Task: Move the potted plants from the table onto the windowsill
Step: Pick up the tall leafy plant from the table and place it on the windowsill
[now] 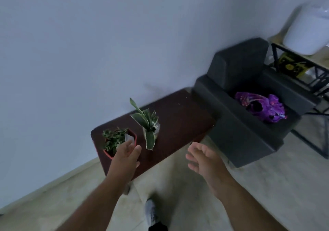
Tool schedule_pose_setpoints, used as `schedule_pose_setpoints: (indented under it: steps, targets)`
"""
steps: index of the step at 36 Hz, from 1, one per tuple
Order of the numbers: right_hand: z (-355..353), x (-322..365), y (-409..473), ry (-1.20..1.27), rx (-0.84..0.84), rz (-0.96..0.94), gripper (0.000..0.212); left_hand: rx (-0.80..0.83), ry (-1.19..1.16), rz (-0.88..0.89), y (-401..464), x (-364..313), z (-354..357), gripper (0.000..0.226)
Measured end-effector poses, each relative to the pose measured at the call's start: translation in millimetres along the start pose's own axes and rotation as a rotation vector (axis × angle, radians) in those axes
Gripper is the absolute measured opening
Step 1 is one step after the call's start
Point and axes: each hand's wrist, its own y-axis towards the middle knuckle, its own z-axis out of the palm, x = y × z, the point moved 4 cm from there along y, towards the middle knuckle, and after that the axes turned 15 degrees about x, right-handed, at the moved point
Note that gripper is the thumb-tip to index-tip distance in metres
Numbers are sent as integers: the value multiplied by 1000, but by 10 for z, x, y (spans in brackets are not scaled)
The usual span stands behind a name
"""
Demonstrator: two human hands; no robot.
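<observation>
Dark reddish-brown wooden table [178, 122] against the pale wall, bearing two potted plants side by side. Red hexagonal pot [132, 136] at the table's left end, filled with a small-leaved green plant [113, 139]. Just right of it, clear glass pot [156, 128] holding a variegated sword-leaved plant [145, 120], long leaves pointing up and one drooping toward the table's front edge. Left hand [127, 154] open, fingers spread, over the red pot's near rim, gripping nothing. Right hand [204, 157] open, empty, off the table's front edge. Dark grey armchair [240, 134] touching the table's right end, purple crumpled cloth [261, 107] on its seat. No legible writing.
</observation>
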Motion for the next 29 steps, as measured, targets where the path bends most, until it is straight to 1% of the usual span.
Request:
schedule_pose_setpoints:
  steps: [1,2,6,13,21,23,25,26,29]
  targets:
    - [-60,6,351,-29,6,21,47,-5,-29,-14,358,25,-20,55]
    - [-90,-11,539,-61,9,45,49,-11,-33,-40,542,59,-39,56]
    - [-160,42,1139,-118,51,103,50,-35,-72,-110,1088,72,-8,58]
    - [-237,-48,2066,-172,129,176,51,-67,-41,-230,1818,153,31,60]
    - [-136,-498,3200,-125,258,289,53,-123,26,-367,2572,493,35,66]
    - [-82,-629,3457,-111,279,312,55,-123,33,-371,2750,575,45,58]
    - [-32,-711,3642,-117,290,326,58,-121,39,-385,2905,661,43,41]
    - [-12,-740,3713,-118,293,334,59,-110,55,-400,2948,659,54,27]
    - [57,-902,3949,-103,313,374,64,-98,86,-422,3180,842,33,33]
